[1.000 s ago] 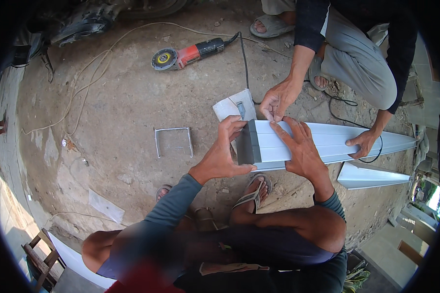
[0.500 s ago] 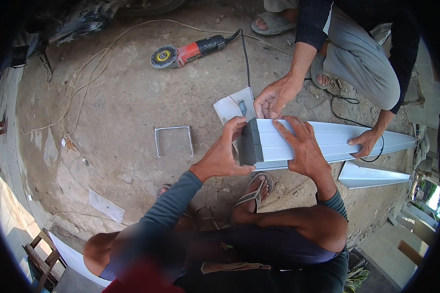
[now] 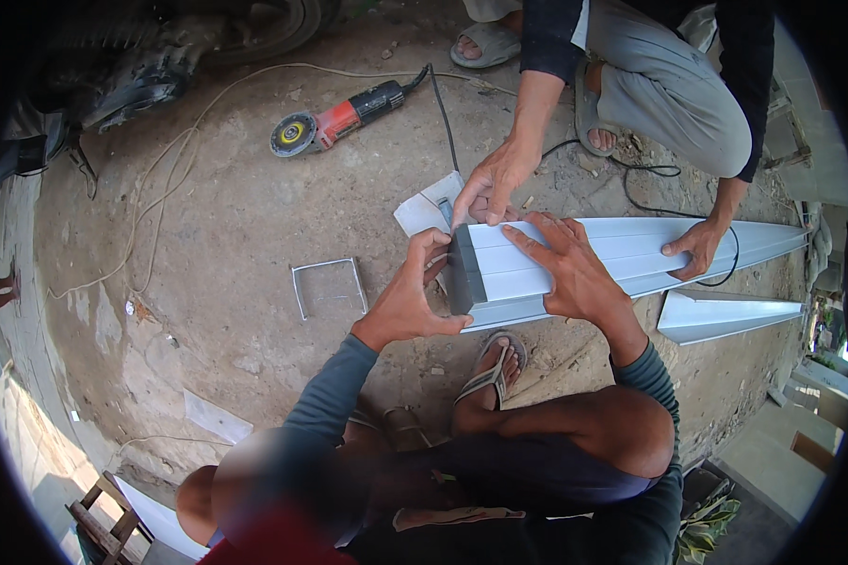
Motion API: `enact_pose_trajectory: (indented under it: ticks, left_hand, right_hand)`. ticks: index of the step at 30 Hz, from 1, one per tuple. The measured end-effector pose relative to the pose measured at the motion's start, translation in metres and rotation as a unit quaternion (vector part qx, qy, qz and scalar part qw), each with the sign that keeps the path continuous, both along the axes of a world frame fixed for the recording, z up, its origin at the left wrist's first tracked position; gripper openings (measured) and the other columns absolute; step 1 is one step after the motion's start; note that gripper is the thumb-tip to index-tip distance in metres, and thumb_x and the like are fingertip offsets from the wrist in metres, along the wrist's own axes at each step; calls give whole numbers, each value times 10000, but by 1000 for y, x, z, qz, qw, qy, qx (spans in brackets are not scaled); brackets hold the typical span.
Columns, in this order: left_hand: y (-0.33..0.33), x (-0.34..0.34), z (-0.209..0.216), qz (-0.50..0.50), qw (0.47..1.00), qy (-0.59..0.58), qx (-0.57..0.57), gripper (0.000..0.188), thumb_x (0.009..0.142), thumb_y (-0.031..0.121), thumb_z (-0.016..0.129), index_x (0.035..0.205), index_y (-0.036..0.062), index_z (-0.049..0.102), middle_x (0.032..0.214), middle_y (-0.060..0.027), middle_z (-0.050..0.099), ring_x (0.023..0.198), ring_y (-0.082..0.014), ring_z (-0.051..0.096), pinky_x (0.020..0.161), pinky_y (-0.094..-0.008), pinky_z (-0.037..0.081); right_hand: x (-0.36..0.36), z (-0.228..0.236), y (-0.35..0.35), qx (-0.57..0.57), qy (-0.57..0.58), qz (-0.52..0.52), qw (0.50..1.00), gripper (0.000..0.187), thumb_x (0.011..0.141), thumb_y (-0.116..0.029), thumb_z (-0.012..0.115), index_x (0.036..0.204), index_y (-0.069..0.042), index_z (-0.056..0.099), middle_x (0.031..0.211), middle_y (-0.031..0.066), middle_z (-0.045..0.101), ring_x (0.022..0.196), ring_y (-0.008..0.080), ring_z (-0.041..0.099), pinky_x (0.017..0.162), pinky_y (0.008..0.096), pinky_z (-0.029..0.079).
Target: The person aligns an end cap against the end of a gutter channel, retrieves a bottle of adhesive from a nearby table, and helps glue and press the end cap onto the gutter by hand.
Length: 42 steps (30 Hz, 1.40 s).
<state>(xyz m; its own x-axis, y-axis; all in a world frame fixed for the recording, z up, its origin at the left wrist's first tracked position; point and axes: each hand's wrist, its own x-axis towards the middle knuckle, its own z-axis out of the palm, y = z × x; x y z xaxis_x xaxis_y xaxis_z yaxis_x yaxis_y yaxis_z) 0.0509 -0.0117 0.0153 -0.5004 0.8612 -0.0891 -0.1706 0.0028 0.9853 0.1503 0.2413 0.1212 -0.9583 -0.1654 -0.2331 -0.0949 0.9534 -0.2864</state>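
Note:
A long white ribbed metal box profile stretches from in front of me to the far right. A dark grey end cap sits at its near left end. My left hand is closed around the cap's left side, thumb below and fingers above. Across the profile's top face, just right of the cap, lies my right hand, gripping its sides. A co-worker's hand touches the profile's far edge beside the cap. The same person's other hand holds the profile farther right.
A red and black angle grinder lies on the dirt floor, its cord trailing behind. Left of my hands is a thin metal U-shaped frame. A white board piece lies beyond the cap, and an angled metal offcut to the right.
The view has shifted, so most things sit farther left. More of the profile's near side shows. The co-worker's hand has moved slightly toward the cap; my hands keep their holds.

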Motion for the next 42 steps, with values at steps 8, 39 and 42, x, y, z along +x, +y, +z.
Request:
enact_pose_trajectory:
  ticks: [8,39,42]
  left_hand:
    - [14,-18,53,6,995,76,-67,1263,622,342,964,1548,76,147,1490,-282,363,1432,-422,372,1190,-527,339]
    - [21,-45,44,-109,971,163,-135,1241,531,392,1003,1494,48,301,1405,-179,383,1388,-343,402,1196,-482,353]
    - [22,-45,42,-108,971,158,-141,1222,534,393,1001,1484,45,314,1387,-170,384,1372,-345,414,1186,-484,371]
  right_hand:
    - [-5,11,-11,20,-29,-26,999,973,611,-42,758,1525,-134,438,1444,236,443,1357,447,451,1113,547,334]
    - [-6,-7,-3,28,39,28,998,894,612,-72,756,1472,-84,511,1327,249,535,1255,409,517,1046,497,374]
    - [-5,-7,-1,21,36,26,999,887,617,-67,746,1472,-83,511,1330,251,537,1263,408,521,1046,503,372]
